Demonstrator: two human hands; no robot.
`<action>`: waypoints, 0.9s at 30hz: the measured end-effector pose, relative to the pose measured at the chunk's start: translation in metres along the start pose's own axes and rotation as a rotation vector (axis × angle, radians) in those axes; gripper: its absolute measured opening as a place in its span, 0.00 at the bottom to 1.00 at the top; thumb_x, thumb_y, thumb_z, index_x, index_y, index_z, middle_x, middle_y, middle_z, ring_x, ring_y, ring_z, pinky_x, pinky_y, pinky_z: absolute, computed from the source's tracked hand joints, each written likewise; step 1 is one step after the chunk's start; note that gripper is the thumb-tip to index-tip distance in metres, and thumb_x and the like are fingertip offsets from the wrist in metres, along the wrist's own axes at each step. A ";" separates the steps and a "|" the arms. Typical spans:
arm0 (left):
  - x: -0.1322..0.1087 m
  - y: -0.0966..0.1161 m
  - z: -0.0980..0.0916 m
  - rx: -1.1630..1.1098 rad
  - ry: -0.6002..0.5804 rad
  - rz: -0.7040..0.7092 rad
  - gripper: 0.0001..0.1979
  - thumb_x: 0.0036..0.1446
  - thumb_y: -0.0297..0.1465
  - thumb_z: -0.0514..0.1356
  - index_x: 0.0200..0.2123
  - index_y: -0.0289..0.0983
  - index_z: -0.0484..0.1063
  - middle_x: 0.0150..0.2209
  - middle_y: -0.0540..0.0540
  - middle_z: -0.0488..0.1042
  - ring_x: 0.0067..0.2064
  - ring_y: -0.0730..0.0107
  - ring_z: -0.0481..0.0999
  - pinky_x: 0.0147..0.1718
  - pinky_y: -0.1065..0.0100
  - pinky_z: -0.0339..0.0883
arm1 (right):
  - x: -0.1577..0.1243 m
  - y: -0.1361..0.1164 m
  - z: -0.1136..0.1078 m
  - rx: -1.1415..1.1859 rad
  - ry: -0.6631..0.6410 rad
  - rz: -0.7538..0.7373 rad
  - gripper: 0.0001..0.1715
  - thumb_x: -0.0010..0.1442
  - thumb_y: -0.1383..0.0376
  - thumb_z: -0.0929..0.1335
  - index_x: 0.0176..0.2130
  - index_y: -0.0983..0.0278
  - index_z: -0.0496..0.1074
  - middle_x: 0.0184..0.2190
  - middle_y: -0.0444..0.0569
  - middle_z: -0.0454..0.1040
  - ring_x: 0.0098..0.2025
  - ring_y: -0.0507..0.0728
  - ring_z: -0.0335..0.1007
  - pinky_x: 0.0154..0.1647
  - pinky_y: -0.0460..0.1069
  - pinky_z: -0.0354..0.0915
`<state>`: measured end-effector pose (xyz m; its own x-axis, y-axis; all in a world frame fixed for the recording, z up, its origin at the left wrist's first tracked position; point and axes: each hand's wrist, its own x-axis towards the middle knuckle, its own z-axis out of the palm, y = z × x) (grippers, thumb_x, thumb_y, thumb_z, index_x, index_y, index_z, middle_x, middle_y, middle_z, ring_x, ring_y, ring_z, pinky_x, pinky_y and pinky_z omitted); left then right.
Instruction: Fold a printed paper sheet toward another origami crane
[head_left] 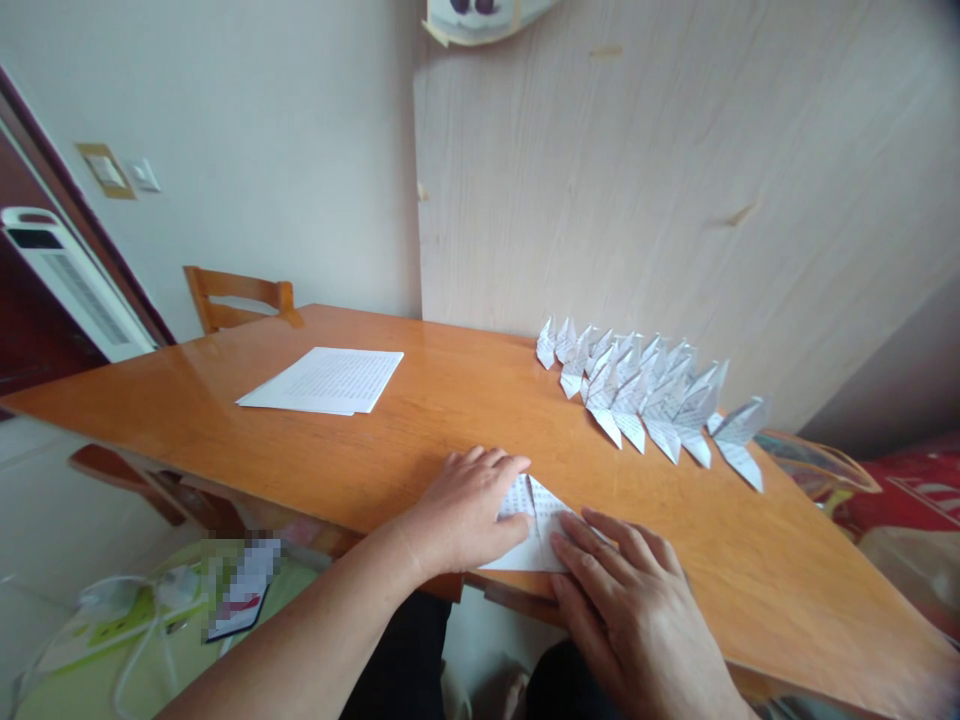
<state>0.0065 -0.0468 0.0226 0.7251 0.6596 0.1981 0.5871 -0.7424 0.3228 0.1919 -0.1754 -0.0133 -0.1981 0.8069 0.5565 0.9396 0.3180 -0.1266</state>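
A printed paper sheet (546,530), folded to a triangular point at its far end, lies at the table's near edge. My left hand (466,508) rests over its left side, fingers stretched away from me and thumb lying on the paper. On the right side, my right hand (630,585) presses down with its fingers extended flat; its thumb reaches toward the table edge. Both palms face down, and they cover the paper's left and right parts. Several folded paper pieces (664,400) with upright pointed wings stand in rows beyond my right hand.
A stack of printed sheets (322,380) lies on the wooden table (457,385) at the left. Behind it is a wooden chair (247,290). Lower left, a phone (244,595) and cables rest on a green stool (97,670). Red bags (915,495) sit beyond the right edge.
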 end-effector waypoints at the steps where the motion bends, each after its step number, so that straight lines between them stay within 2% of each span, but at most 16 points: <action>1: -0.001 0.001 0.000 -0.004 0.016 0.006 0.26 0.59 0.36 0.59 0.61 0.39 0.65 0.57 0.42 0.71 0.58 0.51 0.67 0.58 0.52 0.61 | 0.000 0.000 0.000 0.002 0.007 -0.005 0.16 0.69 0.61 0.66 0.53 0.59 0.76 0.54 0.44 0.76 0.57 0.65 0.67 0.58 0.62 0.58; 5: -0.008 0.005 0.001 0.008 0.046 0.065 0.24 0.62 0.33 0.57 0.61 0.45 0.66 0.56 0.44 0.70 0.57 0.55 0.67 0.57 0.54 0.61 | 0.002 0.000 0.000 0.005 0.033 -0.035 0.16 0.68 0.62 0.66 0.53 0.59 0.76 0.53 0.43 0.77 0.56 0.64 0.68 0.57 0.60 0.58; 12: -0.013 0.009 0.002 0.092 0.036 0.095 0.19 0.66 0.37 0.54 0.59 0.52 0.70 0.53 0.45 0.70 0.55 0.54 0.67 0.54 0.51 0.62 | 0.004 0.004 0.001 -0.026 0.071 -0.089 0.14 0.66 0.62 0.67 0.50 0.59 0.78 0.50 0.41 0.79 0.53 0.63 0.70 0.56 0.57 0.57; 27: -0.010 0.008 0.000 0.092 0.010 0.063 0.18 0.64 0.38 0.57 0.57 0.51 0.71 0.51 0.45 0.71 0.53 0.54 0.67 0.52 0.53 0.60 | 0.003 0.009 0.002 -0.065 0.079 -0.131 0.15 0.65 0.61 0.69 0.51 0.58 0.77 0.50 0.41 0.79 0.52 0.63 0.71 0.55 0.57 0.58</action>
<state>0.0038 -0.0596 0.0234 0.7583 0.6120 0.2245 0.5714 -0.7898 0.2229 0.1989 -0.1689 -0.0147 -0.2999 0.7181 0.6280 0.9237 0.3831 0.0030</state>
